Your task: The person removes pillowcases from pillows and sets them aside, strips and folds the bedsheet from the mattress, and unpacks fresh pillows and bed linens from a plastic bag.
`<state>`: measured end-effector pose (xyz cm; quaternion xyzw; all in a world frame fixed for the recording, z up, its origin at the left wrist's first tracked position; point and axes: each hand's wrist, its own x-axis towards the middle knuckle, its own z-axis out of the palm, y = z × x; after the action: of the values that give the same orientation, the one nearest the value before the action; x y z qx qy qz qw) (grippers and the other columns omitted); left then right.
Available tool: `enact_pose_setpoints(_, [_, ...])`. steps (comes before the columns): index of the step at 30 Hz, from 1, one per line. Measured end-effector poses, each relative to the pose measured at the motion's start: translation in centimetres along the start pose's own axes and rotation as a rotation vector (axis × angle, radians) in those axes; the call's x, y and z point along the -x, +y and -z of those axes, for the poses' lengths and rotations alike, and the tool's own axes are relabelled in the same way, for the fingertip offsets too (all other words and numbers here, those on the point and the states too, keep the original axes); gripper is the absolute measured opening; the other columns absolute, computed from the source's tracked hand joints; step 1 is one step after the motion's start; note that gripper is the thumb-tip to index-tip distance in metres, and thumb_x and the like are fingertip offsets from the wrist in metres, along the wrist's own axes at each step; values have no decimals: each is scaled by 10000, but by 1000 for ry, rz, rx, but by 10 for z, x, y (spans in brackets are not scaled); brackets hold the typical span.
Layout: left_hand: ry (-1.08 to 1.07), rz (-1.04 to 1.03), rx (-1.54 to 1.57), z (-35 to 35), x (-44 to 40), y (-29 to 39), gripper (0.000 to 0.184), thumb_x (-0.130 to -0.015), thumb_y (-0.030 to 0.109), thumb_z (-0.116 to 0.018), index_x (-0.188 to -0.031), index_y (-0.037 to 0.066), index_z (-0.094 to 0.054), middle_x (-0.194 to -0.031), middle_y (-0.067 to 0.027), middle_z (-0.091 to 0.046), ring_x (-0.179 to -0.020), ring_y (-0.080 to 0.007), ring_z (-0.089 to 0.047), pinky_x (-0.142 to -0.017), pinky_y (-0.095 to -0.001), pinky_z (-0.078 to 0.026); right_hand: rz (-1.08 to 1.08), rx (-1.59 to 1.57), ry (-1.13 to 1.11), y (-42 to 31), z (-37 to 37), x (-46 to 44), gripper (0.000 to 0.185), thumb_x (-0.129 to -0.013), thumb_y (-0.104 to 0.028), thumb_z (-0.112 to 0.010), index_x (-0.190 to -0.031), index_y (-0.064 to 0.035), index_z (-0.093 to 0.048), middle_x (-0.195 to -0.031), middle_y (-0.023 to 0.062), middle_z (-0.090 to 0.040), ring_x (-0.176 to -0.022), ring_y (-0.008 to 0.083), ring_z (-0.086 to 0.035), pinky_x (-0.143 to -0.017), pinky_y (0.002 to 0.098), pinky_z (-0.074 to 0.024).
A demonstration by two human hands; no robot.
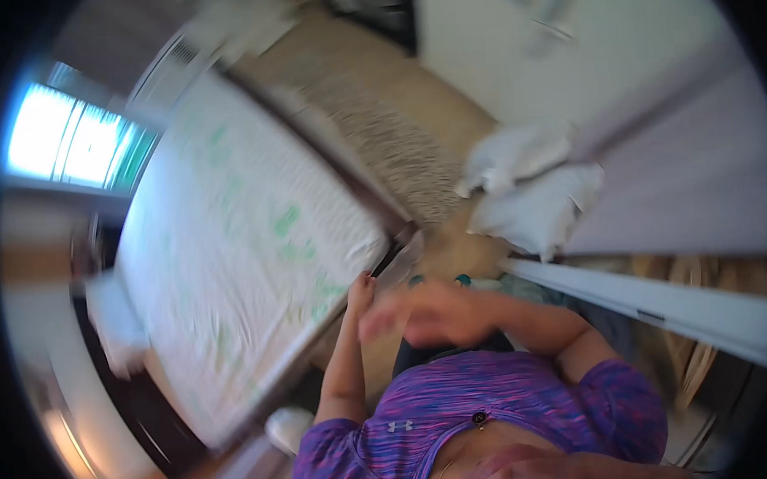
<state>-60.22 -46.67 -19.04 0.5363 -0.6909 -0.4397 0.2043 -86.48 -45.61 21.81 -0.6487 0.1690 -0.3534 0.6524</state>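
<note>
A: Where's the left hand (363,292)?

B: At the near corner of the bed, just beside the white sheet (248,236) with the green print. The fingers look curled, but I can't tell whether they have cloth between them.

A: And the right hand (433,315)?

B: In front of the purple shirt (482,388), badly blurred. I see nothing in it, yet I can't tell whether it's open or closed.

A: The sheet lies spread over the mattress, wrinkled toward the side nearer us. How would it handle?

B: Light and soft, I'd judge: no stiffness, nothing fragile, easy to bunch. It might slide a little over the mattress.

A: Best hold?

B: The hem right at a corner, I think, with 2 hands a little apart; gripping mid-cloth would probably just gather folds. I'd mind the knuckles against that dark bed frame (369,198).

A: And the 2 white pillows (534,209)?

B: On the floor, beyond the rug (389,146).
</note>
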Motion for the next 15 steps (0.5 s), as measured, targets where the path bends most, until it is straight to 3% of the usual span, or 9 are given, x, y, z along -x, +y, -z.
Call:
enact_pose_setpoints(2, [37, 452, -80, 50, 71, 74, 326, -796, 253, -477, -1034, 33, -512, -977, -175, -571, -935, -315, -536, -793, -388, -419, 209, -680, -438, -63, -50, -30, 620, -872, -430, -331, -1249, 58, -273, -1204, 181, -399, -1098, 244, -414, -935, 348, -289])
enact_pose_setpoints(3, [101, 443, -64, 54, 99, 55, 317, -789, 261, -479, -1019, 47, -522, -970, -164, -576, -931, -301, -540, -795, -385, -421, 238, -937, -656, -73, -80, -38, 754, -845, -528, -270, -1263, 96, -200, -1244, 228, -337, -1150, 283, -364, -958, 371, -251])
enact_pose_setpoints(6, [187, 593, -28, 60, 165, 57, 307, -778, 250, -476, -1010, 57, -531, -924, -170, -584, -882, -323, -548, -760, -398, -435, 60, -1149, -677, -122, -150, -68, 826, -809, -578, -293, -1249, 116, -214, -1249, 255, -324, -1180, 305, -331, -966, 377, -247])
enact_pose_setpoints(7, [191, 560, -43, 51, 186, 41, 300, -773, 246, -472, -1003, 64, -537, -918, -175, -582, -874, -328, -548, -753, -399, -437, 211, -1340, -190, -126, -206, -75, 622, -846, -464, -318, -1086, 102, -228, -1082, 341, -371, -1003, 402, -422, -835, 427, -367])
enact_pose_setpoints(9, [215, 549, -38, 51, 222, 24, 299, -764, 240, -466, -1000, 75, -545, -915, -183, -577, -866, -337, -545, -749, -401, -438, 243, -1510, 186, -133, -267, -76, 451, -883, -349, -343, -923, 89, -242, -915, 427, -417, -826, 499, -513, -705, 476, -487])
enact_pose_setpoints(10, [196, 547, -11, 55, 244, 24, 303, -760, 238, -464, -1004, 78, -547, -919, -185, -574, -866, -341, -544, -751, -402, -437, 73, -1137, 183, -133, -282, -78, 357, -885, -316, -330, -1007, 17, -367, -898, 326, -474, -801, 402, -529, -694, 420, -481])
enact_pose_setpoints(12, [184, 506, 54, 58, 280, 12, 318, -757, 234, -463, -1016, 70, -546, -927, -186, -572, -862, -346, -545, -753, -408, -434, -20, -1033, -40, -113, -301, -84, 318, -882, -258, -353, -1112, -98, -502, -1052, 162, -484, -974, 330, -437, -830, 422, -347])
enact_pose_setpoints(14, [255, 577, 102, 73, 326, -2, 325, -758, 233, -464, -1026, 68, -542, -933, -180, -574, -873, -341, -544, -762, -404, -433, -83, -1324, -294, -60, -321, -101, 298, -877, -233, -389, -1133, -140, -511, -1222, 97, -437, -1171, 355, -329, -976, 481, -220])
enact_pose_setpoints(15, [246, 621, 127, 87, 351, -14, 332, -759, 231, -464, -1036, 66, -538, -939, -175, -576, -884, -336, -544, -770, -399, -431, -24, -1231, -619, -29, -333, -124, 384, -864, -310, -361, -1158, -83, -455, -1225, 135, -417, -1171, 341, -334, -975, 451, -228])
